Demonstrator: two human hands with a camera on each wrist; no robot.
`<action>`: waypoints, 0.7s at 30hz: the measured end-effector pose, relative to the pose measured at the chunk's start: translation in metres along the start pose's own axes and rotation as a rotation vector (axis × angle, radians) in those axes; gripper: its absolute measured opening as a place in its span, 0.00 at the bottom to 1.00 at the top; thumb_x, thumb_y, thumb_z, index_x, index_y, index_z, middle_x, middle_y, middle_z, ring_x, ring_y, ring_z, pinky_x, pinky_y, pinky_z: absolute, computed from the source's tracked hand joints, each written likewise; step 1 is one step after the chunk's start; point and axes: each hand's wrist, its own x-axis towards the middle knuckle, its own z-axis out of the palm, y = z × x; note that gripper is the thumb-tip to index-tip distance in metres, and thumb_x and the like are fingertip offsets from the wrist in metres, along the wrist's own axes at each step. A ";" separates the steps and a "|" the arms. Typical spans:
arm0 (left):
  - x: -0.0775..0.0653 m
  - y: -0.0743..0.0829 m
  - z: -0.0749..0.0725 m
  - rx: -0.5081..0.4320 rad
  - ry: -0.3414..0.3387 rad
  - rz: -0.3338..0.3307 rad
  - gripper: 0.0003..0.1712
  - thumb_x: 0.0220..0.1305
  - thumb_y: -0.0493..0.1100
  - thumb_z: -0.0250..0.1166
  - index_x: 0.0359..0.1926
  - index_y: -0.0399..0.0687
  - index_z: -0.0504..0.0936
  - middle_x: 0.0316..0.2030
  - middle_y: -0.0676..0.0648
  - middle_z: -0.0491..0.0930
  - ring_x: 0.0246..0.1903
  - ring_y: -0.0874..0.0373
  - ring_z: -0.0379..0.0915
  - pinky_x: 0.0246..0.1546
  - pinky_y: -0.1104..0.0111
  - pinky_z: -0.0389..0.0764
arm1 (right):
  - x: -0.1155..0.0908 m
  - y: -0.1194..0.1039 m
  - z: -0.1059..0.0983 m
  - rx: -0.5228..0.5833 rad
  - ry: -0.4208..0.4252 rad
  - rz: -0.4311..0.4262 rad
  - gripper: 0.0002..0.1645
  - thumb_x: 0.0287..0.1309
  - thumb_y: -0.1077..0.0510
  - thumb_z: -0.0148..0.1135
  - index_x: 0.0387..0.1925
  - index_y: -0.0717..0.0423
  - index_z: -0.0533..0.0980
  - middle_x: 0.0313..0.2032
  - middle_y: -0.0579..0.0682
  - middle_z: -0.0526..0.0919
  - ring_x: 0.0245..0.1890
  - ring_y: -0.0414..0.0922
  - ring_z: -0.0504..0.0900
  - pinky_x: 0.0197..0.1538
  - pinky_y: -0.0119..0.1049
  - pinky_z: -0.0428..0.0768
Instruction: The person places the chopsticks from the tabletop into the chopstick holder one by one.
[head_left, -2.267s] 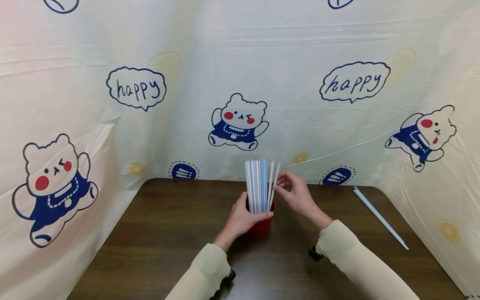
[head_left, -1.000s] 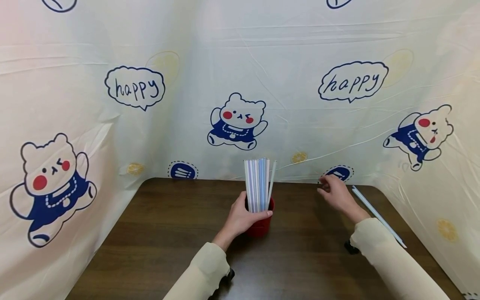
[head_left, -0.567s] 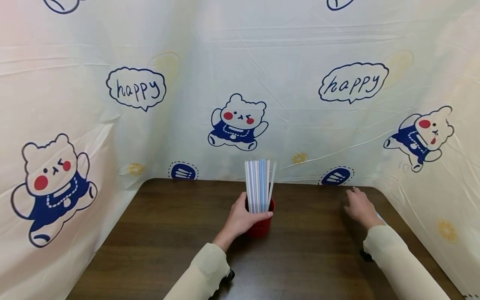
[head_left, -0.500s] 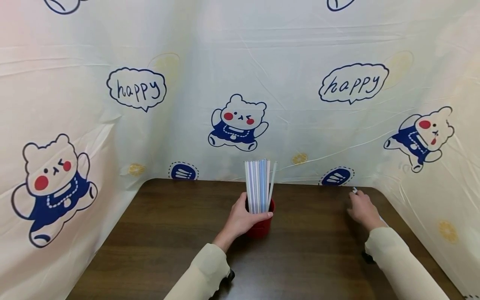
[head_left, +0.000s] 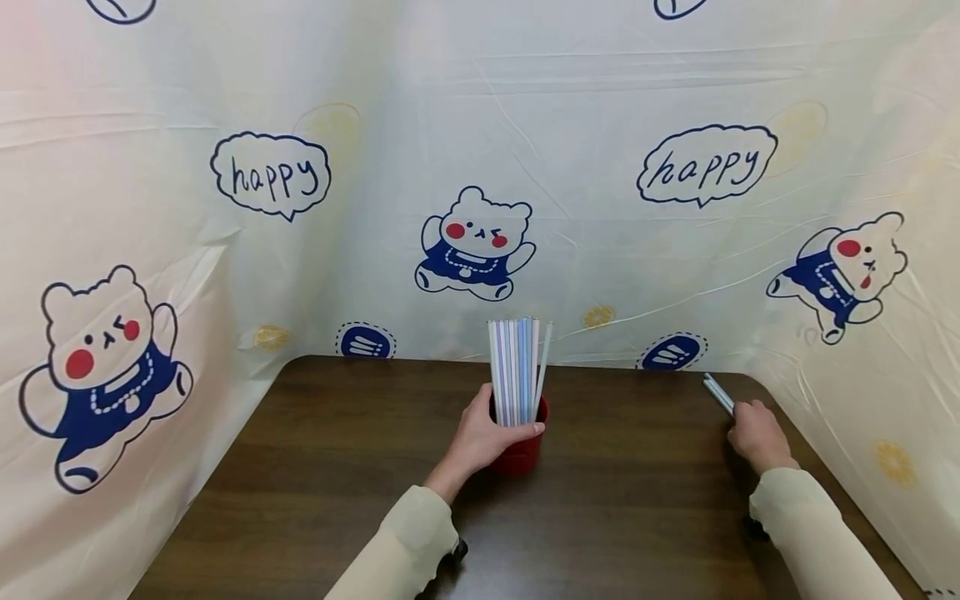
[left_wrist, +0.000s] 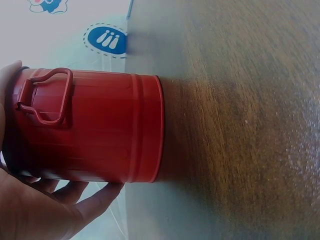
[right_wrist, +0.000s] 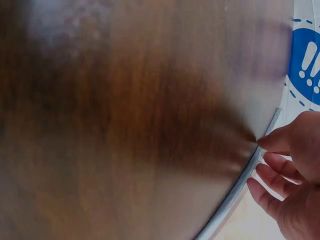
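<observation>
A small red metal bucket stands upright on the table, packed with pale blue, white and lilac striped straws. My left hand grips it round the upper part, with the thumb across the front near the rim. In the left wrist view the bucket shows a wire handle, and the fingers wrap its far side. At the table's right side, my right hand pinches pale blue straws lying there. The right wrist view has thumb and fingers on either side of these straws; the hand hides part of them in the head view.
The dark wooden table has rounded far corners. A pale cloth printed with bears and "happy" clouds hangs behind it and at both sides, close to the right hand. One straw leans apart from the bundle at the bucket's right.
My right hand has left the bucket, moved right to the straws on the table, then slid along them towards me and taken hold. The left hand has stayed on the bucket.
</observation>
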 end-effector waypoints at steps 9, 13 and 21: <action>-0.002 -0.002 0.000 0.006 -0.011 -0.014 0.50 0.51 0.58 0.81 0.70 0.55 0.65 0.65 0.47 0.73 0.60 0.48 0.73 0.61 0.42 0.75 | 0.002 -0.005 -0.001 0.035 -0.032 0.000 0.07 0.50 0.74 0.60 0.34 0.72 0.75 0.30 0.65 0.74 0.30 0.60 0.75 0.35 0.57 0.76; -0.001 -0.001 0.000 -0.001 -0.009 -0.019 0.50 0.50 0.58 0.81 0.70 0.57 0.65 0.65 0.48 0.73 0.60 0.47 0.73 0.61 0.42 0.74 | 0.006 -0.012 -0.006 0.058 -0.076 0.026 0.09 0.49 0.72 0.61 0.35 0.72 0.73 0.29 0.64 0.75 0.29 0.59 0.76 0.33 0.57 0.76; 0.001 -0.002 0.000 0.010 -0.006 0.004 0.50 0.51 0.57 0.81 0.70 0.53 0.65 0.64 0.47 0.74 0.59 0.48 0.74 0.60 0.42 0.76 | 0.010 -0.023 -0.018 0.108 -0.219 0.078 0.02 0.47 0.70 0.55 0.24 0.67 0.69 0.24 0.61 0.74 0.24 0.55 0.76 0.28 0.48 0.78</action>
